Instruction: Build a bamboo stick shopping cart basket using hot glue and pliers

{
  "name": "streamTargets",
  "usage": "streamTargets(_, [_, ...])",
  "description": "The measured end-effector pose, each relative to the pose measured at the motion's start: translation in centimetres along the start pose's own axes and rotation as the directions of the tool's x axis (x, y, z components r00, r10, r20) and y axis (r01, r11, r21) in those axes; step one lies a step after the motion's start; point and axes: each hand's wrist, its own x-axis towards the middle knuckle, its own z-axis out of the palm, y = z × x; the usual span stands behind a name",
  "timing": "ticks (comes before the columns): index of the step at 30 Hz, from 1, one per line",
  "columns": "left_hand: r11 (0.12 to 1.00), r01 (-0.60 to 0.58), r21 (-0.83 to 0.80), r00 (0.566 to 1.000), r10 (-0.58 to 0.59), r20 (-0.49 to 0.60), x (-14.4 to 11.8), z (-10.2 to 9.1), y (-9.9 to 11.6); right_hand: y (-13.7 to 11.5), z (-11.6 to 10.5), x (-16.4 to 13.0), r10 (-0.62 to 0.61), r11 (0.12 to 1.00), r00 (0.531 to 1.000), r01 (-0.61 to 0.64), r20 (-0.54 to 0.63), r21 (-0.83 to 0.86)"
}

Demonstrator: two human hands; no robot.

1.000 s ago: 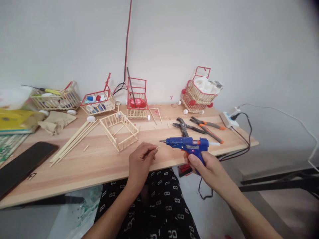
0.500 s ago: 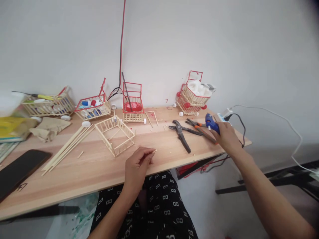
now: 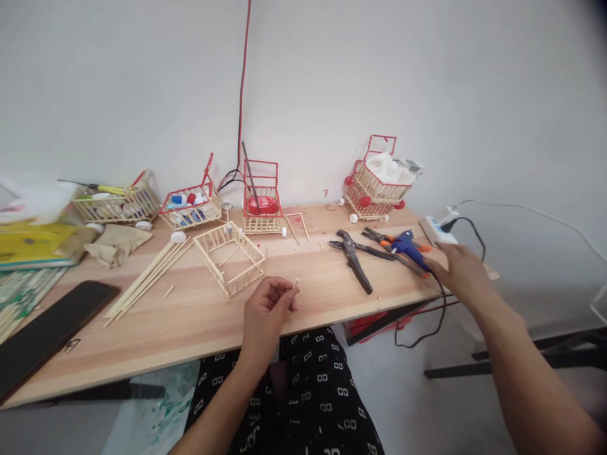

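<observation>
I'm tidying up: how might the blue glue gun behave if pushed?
The blue glue gun would probably stay rigid, given its plastic-looking body. It may rock, since it appears to lie across the orange-handled pliers. Its black cord, drooping slackly, could drag.

Hands: I have two on my feed, the left hand [image 3: 268, 306] and the right hand [image 3: 462, 268].
Glue gun [image 3: 408, 248]: one.
Pliers: I count two, black pliers [image 3: 351, 253] and orange-handled pliers [image 3: 379, 237].
Stick carts [image 3: 190, 212]: three standing singly, plus a stack [image 3: 379, 189] that looks like two from here.
Open stick basket [image 3: 224, 285]: one.
Three-sided stick frame [image 3: 304, 225]: one.
Long sticks [image 3: 147, 278]: several; they overlap too closely for my count.
Short stick [image 3: 296, 284] between fingers: one.
Phone [image 3: 57, 328]: one.
Red dish [image 3: 262, 205]: one.
Dark rod [image 3: 250, 175]: one.
Crumpled brown paper [image 3: 118, 243]: I make it one piece.
Power strip [image 3: 436, 230]: one.
Plugs: I see two, a white plug [image 3: 447, 215] and a black plug [image 3: 448, 225].
</observation>
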Motion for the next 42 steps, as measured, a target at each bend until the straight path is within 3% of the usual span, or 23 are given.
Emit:
streamTargets(2, [1.000, -0.019, -0.020, 1.000, 0.019, -0.007, 0.0, 0.0, -0.1, -4.0, -1.2, -1.5, 0.012, 1.000, 1.000, -0.012, 0.021, 0.017])
streamTargets(4, [0.999, -0.026, -0.045, 1.000, 0.026, -0.012, -0.2, 0.1, -0.2, -9.2, -1.7, -3.4, 0.002, 0.974, 1.000, -0.008, 0.025, 0.227])
streamTargets(8, [0.997, 0.004, -0.082, 1.000, -0.005, -0.006, -0.8, 0.3, -0.1, -18.9, -0.6, -6.6, -0.134, 0.793, 0.967, -0.028, 0.218, 0.609])
streamTargets(12, [0.996, 0.025, -0.083, 0.999, -0.027, -0.025, -1.5, 0.3, 0.3, -23.8, 0.9, -7.8, -0.178, 0.622, 0.938, -0.127, 0.298, 0.772])
streamTargets(16, [0.994, 0.057, -0.090, 0.998, -0.059, -0.020, -1.8, 0.1, 0.5, -24.9, 1.3, -7.9, -0.180, 0.534, 0.929, -0.183, 0.323, 0.825])
streamTargets(26, [0.997, 0.077, -0.005, 0.997, -0.077, -0.025, -2.3, 0.1, 0.4, -24.6, 2.2, -8.3, -0.157, 0.503, 0.866, -0.344, 0.475, 0.793])
streamTargets(37, [0.995, 0.092, 0.026, 0.996, -0.092, -0.016, -2.6, -0.6, 0.5, -25.4, 2.7, -8.6, -0.201, 0.453, 0.868, -0.327, 0.453, 0.829])
streamTargets(40, [0.992, 0.069, 0.106, 0.997, -0.072, 0.025, -2.9, -0.8, 1.0, -25.5, 2.9, -8.6, -0.196, 0.413, 0.878, -0.331, 0.438, 0.849])
streamTargets(42, [0.964, -0.028, 0.266, 0.999, 0.022, 0.025, -3.3, -1.5, 1.7, -25.4, 3.0, -8.6, -0.156, 0.402, 0.887, -0.346, 0.435, 0.848])
